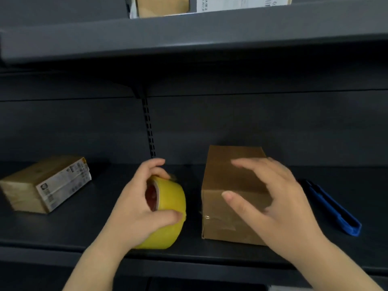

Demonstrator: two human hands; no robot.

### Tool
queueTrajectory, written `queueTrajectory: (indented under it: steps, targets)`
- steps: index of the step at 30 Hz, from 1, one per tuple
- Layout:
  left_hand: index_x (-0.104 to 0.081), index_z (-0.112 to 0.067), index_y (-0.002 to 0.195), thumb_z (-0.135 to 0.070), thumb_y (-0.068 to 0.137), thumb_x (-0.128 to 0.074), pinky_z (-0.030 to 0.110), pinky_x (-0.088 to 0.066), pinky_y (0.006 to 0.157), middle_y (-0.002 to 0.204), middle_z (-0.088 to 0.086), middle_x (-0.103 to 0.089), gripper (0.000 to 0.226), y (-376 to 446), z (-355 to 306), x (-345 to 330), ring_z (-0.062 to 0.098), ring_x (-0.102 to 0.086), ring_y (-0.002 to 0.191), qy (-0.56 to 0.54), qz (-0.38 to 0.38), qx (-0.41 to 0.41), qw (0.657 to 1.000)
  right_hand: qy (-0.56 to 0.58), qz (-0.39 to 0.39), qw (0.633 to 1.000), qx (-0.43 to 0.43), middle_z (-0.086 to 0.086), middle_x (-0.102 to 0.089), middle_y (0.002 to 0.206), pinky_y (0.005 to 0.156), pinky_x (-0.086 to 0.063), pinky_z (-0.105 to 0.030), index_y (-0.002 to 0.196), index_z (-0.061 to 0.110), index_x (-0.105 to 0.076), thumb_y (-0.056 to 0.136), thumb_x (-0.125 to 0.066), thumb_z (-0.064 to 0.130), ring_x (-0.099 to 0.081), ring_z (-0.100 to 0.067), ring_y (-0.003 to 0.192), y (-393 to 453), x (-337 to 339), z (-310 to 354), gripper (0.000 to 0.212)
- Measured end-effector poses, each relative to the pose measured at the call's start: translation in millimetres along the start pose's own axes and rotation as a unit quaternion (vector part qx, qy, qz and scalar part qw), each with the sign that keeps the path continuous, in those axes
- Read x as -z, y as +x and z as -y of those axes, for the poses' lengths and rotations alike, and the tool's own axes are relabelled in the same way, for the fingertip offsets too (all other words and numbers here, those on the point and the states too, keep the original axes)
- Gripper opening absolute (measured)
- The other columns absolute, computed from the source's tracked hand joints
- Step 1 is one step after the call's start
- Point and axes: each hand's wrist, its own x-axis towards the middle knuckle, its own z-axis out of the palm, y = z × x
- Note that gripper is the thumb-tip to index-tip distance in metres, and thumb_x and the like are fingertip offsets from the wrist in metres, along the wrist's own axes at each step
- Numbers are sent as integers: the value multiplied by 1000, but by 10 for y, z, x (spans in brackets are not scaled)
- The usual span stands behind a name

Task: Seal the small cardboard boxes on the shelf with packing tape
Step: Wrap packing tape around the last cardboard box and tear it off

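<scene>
A plain brown cardboard box (222, 181) lies on the dark shelf (84, 223), right of centre, with wrinkled clear tape on its near face. My right hand (273, 198) hovers over its near right part with fingers spread, holding nothing. Just left of the box, my left hand (136, 206) grips a yellow roll of packing tape (170, 211) with a red core, standing on edge on the shelf. A second small cardboard box (42, 183) with a white label lies at the far left.
A blue utility knife (333, 208) lies on the shelf to the right of the plain box. An upper shelf (189, 38) overhangs the work area and carries a labelled carton (163, 6). A slotted upright (149, 127) runs down the back panel.
</scene>
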Motion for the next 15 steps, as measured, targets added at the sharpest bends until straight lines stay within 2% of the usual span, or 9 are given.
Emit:
queueTrajectory:
  steps: [3,5,8,11,13,15]
  targets:
    - [-42,-45,118,-37,37,-76,27,-41,80,108,-15,-59,87,-113,-233,77,6,-58,101,-60,-4,-51,997,108,66,992,-15,35,-53,109,87,-39,-7,108,54,-48,67,-54,67,-44,17,109,143,-23,157,43]
    - [-43,-42,121,-35,39,-76,27,-45,82,108,-11,-60,89,-131,-368,88,11,-59,103,-75,12,-80,994,148,112,982,-11,29,-57,110,87,-42,-9,115,46,-51,66,-61,69,-50,13,105,254,-52,236,54]
    - [-41,-39,124,-34,41,-75,14,-47,80,110,-12,-60,89,-105,-511,70,10,-59,106,-79,31,-103,991,172,133,976,-13,24,-60,109,84,-49,-16,120,37,-54,60,-58,66,-56,10,99,400,-87,333,66]
    - [-39,-42,124,-36,40,-74,10,-46,80,112,-17,-59,91,-99,-580,46,6,-58,107,-79,39,-100,991,193,93,977,-1,16,-69,90,75,-52,-16,101,28,-69,68,-67,50,-62,6,85,450,-87,384,40]
    - [-37,-50,123,-40,38,-74,13,-48,78,115,-21,-56,92,-126,-600,32,3,-57,106,-74,46,-92,992,169,60,984,15,16,-70,79,72,-50,-11,89,27,-73,74,-69,35,-63,7,79,442,-77,383,18]
    - [-36,-56,120,-43,37,-73,18,-48,75,115,-26,-54,92,-158,-611,14,0,-56,105,-71,51,-88,992,137,39,989,26,17,-69,75,71,-49,-10,84,26,-75,76,-71,27,-62,7,77,417,-67,370,8]
